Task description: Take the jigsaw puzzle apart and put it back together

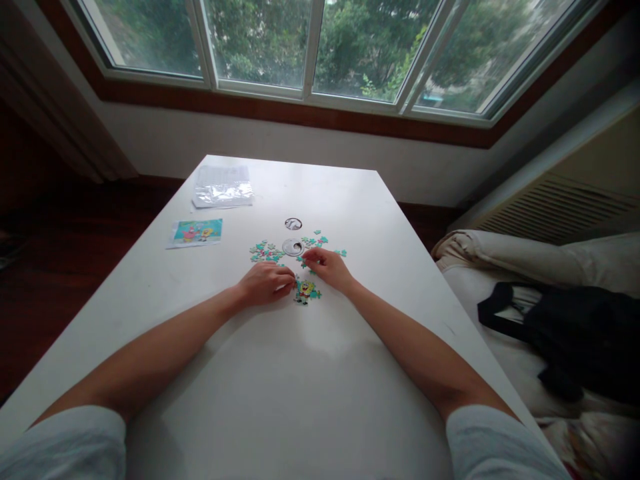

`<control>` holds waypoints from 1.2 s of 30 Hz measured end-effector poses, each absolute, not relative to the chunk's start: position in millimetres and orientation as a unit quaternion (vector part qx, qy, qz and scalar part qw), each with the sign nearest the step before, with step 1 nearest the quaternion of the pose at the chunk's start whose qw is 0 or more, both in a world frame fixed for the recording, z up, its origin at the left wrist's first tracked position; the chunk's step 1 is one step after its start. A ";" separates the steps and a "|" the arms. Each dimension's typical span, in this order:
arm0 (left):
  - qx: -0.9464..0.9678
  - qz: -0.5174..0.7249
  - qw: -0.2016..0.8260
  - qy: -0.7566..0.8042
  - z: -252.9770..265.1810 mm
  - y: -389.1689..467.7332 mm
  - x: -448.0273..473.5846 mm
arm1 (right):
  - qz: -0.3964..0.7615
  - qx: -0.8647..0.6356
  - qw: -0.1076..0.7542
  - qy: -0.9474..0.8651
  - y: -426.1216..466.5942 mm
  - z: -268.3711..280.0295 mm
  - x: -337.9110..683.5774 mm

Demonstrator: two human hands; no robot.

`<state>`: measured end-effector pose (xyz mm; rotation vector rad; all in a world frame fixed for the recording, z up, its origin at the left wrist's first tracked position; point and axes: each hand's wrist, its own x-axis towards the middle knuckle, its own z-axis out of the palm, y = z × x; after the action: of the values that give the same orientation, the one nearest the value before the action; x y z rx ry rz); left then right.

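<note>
A small joined section of jigsaw puzzle (305, 291) with a yellow cartoon figure lies on the white table. At its left edge is my left hand (269, 283), its fingers curled and closed. Whether a piece is between those fingertips is too small to see. My right hand (327, 267) is pinched closed just above the joined section, among loose teal pieces; what it holds, if anything, I cannot make out. Loose puzzle pieces (265, 252) are scattered beyond my left hand, and more puzzle pieces (320, 239) lie beyond my right. Between these piles sits a round silvery disc (293, 247).
A second round, dark-rimmed item (293, 224) lies farther back. On the left are a picture card (197, 231) with cartoon figures and a clear plastic bag (223, 187). Right of the table (310, 393), dark clothing (575, 333) rests on a pale couch (463, 287).
</note>
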<state>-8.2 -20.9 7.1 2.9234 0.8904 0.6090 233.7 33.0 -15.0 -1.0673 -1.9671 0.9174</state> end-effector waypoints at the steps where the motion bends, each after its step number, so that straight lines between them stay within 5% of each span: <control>1: 0.938 0.195 0.014 0.286 7.1 -20.8 -8.2 | 0.351 -0.409 0.351 -0.766 32.2 -13.8 233.2; 36: 0.933 0.191 0.013 0.306 8.9 -22.4 -6.4 | 0.230 -0.348 0.259 -0.871 26.0 -11.2 229.3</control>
<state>-6.4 -22.4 8.9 2.9057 0.9528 0.5935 229.3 26.0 -11.2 -0.9431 -2.3600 0.6234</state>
